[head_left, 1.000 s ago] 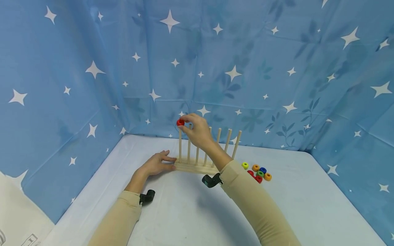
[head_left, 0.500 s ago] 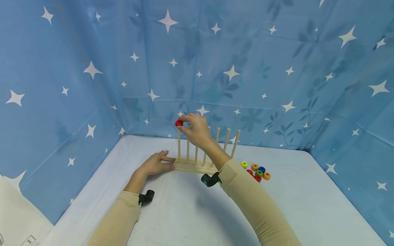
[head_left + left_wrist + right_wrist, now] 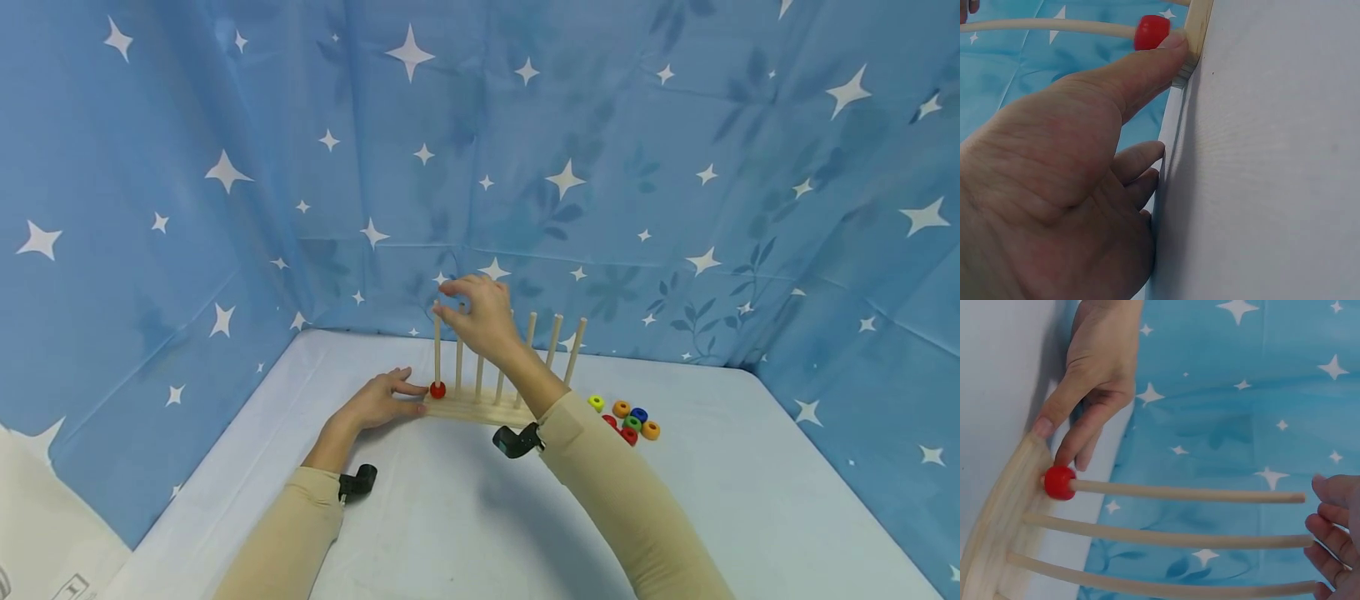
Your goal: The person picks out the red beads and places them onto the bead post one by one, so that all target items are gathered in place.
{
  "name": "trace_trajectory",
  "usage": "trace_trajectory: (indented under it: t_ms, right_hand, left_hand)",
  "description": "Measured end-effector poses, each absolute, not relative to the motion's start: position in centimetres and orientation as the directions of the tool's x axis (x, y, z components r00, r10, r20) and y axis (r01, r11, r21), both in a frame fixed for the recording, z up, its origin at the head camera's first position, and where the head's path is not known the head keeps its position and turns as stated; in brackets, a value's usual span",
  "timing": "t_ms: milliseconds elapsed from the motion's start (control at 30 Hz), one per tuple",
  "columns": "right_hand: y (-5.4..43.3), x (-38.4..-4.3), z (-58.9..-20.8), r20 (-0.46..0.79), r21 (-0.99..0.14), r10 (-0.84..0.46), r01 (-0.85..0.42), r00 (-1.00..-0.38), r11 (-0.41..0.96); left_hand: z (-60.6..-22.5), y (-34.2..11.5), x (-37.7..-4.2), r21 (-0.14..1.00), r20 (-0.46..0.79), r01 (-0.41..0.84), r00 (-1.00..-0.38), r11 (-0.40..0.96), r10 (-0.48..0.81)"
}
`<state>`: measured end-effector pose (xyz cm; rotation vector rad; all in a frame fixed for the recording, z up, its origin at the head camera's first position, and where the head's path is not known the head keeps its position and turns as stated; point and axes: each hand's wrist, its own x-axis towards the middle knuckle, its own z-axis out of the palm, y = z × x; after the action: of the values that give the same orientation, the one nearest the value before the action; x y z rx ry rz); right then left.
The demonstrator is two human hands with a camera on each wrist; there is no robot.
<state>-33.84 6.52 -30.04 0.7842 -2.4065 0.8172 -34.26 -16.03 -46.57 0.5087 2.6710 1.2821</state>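
Observation:
A wooden rack [image 3: 480, 408] with a row of several upright pegs stands on the table. At its left end, my left hand [image 3: 382, 400] pinches the base between thumb and index finger, the other fingers loosely extended. A red bead [image 3: 1060, 482] is threaded low on the leftmost peg [image 3: 437, 346], close to the base and beside the left fingers. Up at the peg tops, my right hand [image 3: 482, 321] has thumb and fingers apart, holding nothing. Its fingertips [image 3: 1319, 484] are right by the tip of the leftmost peg in the right wrist view. The right forearm hides part of the rack's right side.
To the right of the rack lies a loose group of beads: yellow [image 3: 596, 403], orange [image 3: 651, 431], blue [image 3: 639, 415], green [image 3: 632, 424] and red [image 3: 629, 436]. A white cloth covers the table [image 3: 450, 517]. Blue star-patterned curtains [image 3: 600, 125] enclose the back and sides.
The right fingers have let go of the red bead, which has dropped from the top of the leftmost peg down to the base. Both hands have stayed in nearly the same places.

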Motion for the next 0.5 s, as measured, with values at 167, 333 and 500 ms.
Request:
trace_trajectory:
  t_ms: [167,333,500]
  right_hand:
    - [7.2,-32.8,-29.4,0.688,-0.392,-0.347,-0.729,-0.637,0.561]
    - [8.4,-31.8,-29.3,0.766,-0.430,-0.286,-0.791,-0.575,0.435]
    - [9.9,-30.7,-30.0,0.786,-0.474,-0.233,-0.801,-0.572,0.367]
  left_hand:
    - [-46.6,-16.0,-34.3,0.764,0.021,0.244,-0.935,0.598,0.354]
    - [-46.6,-16.0,-34.3,0.762,0.017,0.239,-0.937,0.602,0.349]
    - [-46.6,-16.0,-34.3,0.759,0.037,0.255,-0.935,0.598,0.352]
